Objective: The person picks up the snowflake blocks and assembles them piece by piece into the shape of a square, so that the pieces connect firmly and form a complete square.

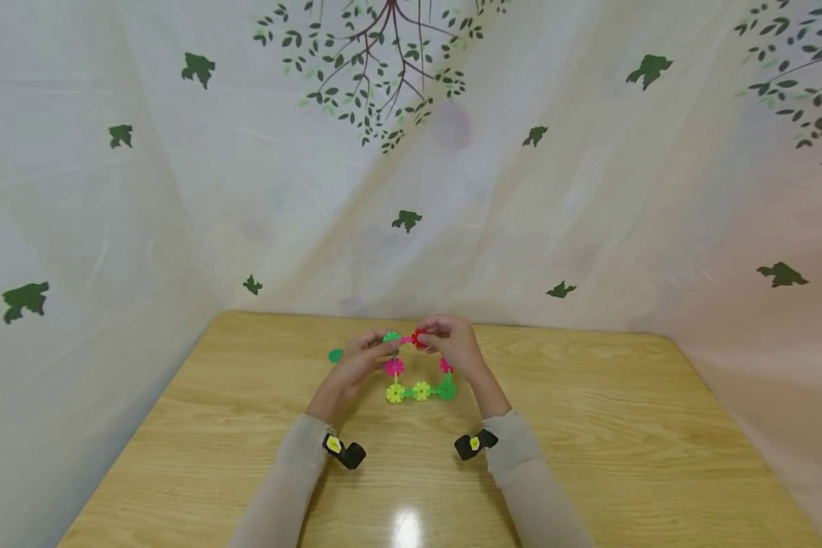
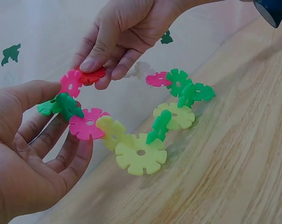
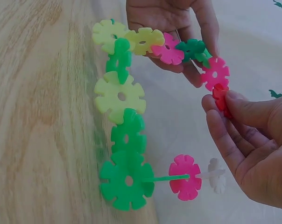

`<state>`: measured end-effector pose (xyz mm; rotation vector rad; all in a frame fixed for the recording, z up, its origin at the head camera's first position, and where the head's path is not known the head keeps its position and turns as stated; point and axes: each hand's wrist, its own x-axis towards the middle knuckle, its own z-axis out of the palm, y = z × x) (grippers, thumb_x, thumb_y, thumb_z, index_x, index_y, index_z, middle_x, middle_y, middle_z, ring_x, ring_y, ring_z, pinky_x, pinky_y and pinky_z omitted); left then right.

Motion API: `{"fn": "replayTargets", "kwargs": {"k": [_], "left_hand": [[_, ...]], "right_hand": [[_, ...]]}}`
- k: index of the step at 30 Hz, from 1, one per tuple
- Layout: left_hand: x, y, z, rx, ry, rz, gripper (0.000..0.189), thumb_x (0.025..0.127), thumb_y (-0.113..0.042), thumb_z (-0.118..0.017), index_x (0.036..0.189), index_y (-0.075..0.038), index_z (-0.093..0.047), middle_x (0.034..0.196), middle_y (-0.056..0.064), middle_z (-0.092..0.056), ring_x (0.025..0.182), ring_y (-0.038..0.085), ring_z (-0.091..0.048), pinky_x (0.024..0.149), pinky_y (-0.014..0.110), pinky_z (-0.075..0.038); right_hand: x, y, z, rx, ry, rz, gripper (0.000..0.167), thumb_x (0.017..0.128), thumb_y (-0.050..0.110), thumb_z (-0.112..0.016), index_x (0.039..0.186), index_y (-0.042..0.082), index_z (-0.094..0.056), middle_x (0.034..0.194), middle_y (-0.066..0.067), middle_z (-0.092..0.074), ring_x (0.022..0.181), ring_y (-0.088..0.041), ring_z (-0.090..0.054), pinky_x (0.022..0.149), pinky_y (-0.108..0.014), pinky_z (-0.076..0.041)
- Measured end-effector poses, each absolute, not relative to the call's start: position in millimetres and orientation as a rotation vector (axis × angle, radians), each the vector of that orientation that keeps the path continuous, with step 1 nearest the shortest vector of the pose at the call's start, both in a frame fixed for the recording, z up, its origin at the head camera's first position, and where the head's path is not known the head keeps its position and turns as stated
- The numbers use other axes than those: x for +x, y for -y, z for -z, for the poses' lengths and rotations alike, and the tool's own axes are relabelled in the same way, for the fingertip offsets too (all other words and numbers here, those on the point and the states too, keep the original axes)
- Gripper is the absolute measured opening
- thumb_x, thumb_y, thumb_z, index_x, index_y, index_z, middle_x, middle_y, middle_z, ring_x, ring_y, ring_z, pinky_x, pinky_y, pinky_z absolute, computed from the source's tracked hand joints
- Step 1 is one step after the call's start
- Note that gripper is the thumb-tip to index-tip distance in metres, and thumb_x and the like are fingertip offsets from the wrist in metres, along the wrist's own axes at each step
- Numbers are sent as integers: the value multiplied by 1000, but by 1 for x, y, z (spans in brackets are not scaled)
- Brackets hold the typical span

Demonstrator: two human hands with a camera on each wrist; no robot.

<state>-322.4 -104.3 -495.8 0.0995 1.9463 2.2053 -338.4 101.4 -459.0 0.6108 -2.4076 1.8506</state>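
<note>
A chain of slotted plastic flower discs, in yellow, green, pink, red and white, bends round between the two hands. My left hand (image 1: 359, 361) holds it by a green disc (image 2: 68, 106), thumb above and fingers below. With thumb and fingertips my right hand (image 1: 455, 342) pinches the red disc (image 3: 220, 99), which joins a pink disc (image 3: 215, 73). At the chain's other end is a white disc (image 3: 217, 175), apart from the red one in the right wrist view. Yellow discs (image 2: 141, 153) and green discs (image 3: 127, 179) form the side nearest me.
One loose green disc (image 1: 336, 355) lies left of my left hand on the wooden table (image 1: 589, 441). A pale cloth (image 1: 301, 190) with printed leaves and birds hangs behind the table and along its sides. Each wrist bears a black camera (image 1: 345, 451).
</note>
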Motion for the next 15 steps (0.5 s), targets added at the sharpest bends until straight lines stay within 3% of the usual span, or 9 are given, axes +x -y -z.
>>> {"fn": "replayTargets", "kwargs": {"k": [7,12,15], "left_hand": [[-320,103,499,103,-2034,-2171,29,99,-21,-69,120,-1,-66,121,16,-68,120,36,-61,93,35,-56],[-318,103,499,86,-2092,-2154,35,97,-24,-71,125,-2,-68,125,16,-69,113,23,-65,95,37,-56],[-317,104,497,88,-2103,-2151,36,97,-26,-72,125,-4,-69,127,15,-68,113,22,-65,98,39,-55]], "right_hand": [[-339,-101,461,583,2418,-1862,17,90,-3,-73,104,-11,-72,97,-29,-74,81,-29,-75,70,-39,-64],[-338,-101,462,574,2411,-1918,18,90,-3,-74,104,-12,-71,99,-32,-73,85,-34,-76,73,-41,-64],[-337,-101,460,591,2408,-1914,17,90,-5,-72,105,-15,-70,101,-35,-71,88,-40,-75,74,-43,-64]]}}
